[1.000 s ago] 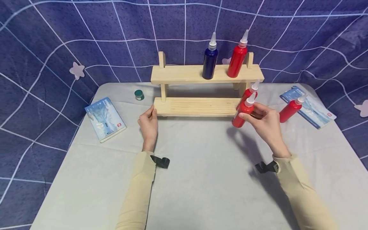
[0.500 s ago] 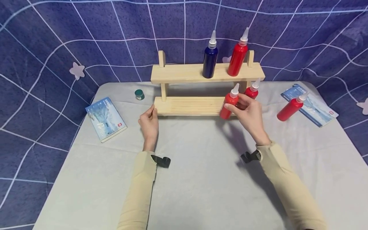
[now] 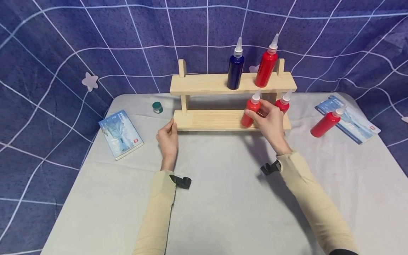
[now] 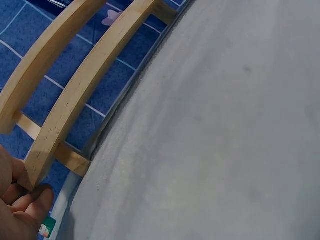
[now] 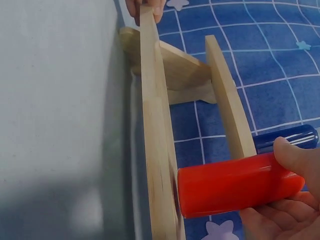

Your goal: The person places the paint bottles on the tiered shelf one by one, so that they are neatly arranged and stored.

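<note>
A two-tier wooden shelf (image 3: 213,119) stands at the back of the table. At the left end of its lower board, my left hand (image 3: 168,141) pinches the wood between thumb and fingers, as the left wrist view also shows. My right hand (image 3: 271,124) grips a red squeeze bottle (image 3: 248,115) with a pointed white nozzle. The bottle's base (image 5: 192,192) is right at the lower board in the right wrist view. A second red bottle (image 3: 282,105), partly hidden by my right hand, stands at that board's right end. Above are a dark blue bottle (image 3: 235,73) and another red bottle (image 3: 266,71).
On the right, one more red bottle (image 3: 325,124) overlaps a blue booklet (image 3: 353,124) in the head view. A thick blue book (image 3: 121,134) and a small green jar (image 3: 157,107) lie to the left. Behind the table hangs a blue gridded cloth (image 3: 134,32).
My right hand has carried the red bottle leftward and up onto the lower board, away from the red bottle at its right end. The left hand has kept its hold on the shelf.
</note>
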`<move>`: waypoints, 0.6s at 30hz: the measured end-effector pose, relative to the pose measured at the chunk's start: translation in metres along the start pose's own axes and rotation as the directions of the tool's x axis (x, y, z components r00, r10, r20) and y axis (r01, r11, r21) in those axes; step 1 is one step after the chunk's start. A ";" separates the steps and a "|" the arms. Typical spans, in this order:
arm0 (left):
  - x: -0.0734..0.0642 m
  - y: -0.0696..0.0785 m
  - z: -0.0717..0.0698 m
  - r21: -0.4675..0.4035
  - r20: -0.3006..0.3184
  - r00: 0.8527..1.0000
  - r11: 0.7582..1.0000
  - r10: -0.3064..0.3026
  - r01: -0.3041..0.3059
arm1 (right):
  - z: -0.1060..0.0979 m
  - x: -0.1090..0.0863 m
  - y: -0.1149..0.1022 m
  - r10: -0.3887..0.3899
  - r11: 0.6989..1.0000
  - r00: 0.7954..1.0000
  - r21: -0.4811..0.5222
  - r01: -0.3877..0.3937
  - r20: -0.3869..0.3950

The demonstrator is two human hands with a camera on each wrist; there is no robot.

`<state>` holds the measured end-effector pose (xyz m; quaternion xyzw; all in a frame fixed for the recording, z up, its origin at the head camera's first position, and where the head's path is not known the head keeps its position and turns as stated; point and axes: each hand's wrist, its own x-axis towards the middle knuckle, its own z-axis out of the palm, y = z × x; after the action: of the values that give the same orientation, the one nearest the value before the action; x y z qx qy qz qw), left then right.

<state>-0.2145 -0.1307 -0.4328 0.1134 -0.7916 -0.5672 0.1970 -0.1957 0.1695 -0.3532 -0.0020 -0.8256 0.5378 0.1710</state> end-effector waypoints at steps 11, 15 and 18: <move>0.001 0.004 0.002 0.010 0.002 1.000 1.000 0.006 -0.006 | -0.001 0.006 0.003 0.029 0.999 1.000 -0.030 -0.029 -0.004; 0.001 0.003 0.002 0.005 0.010 1.000 1.000 0.003 -0.003 | 0.000 0.005 0.005 0.041 0.999 0.999 -0.019 -0.040 0.022; 0.000 -0.001 -0.002 0.023 -0.002 1.000 1.000 -0.006 0.006 | 0.005 0.003 0.006 0.028 1.000 0.998 0.011 -0.029 0.054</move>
<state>-0.2132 -0.1330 -0.4331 0.1185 -0.7975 -0.5587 0.1946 -0.2013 0.1680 -0.3595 0.0017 -0.8266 0.5448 0.1411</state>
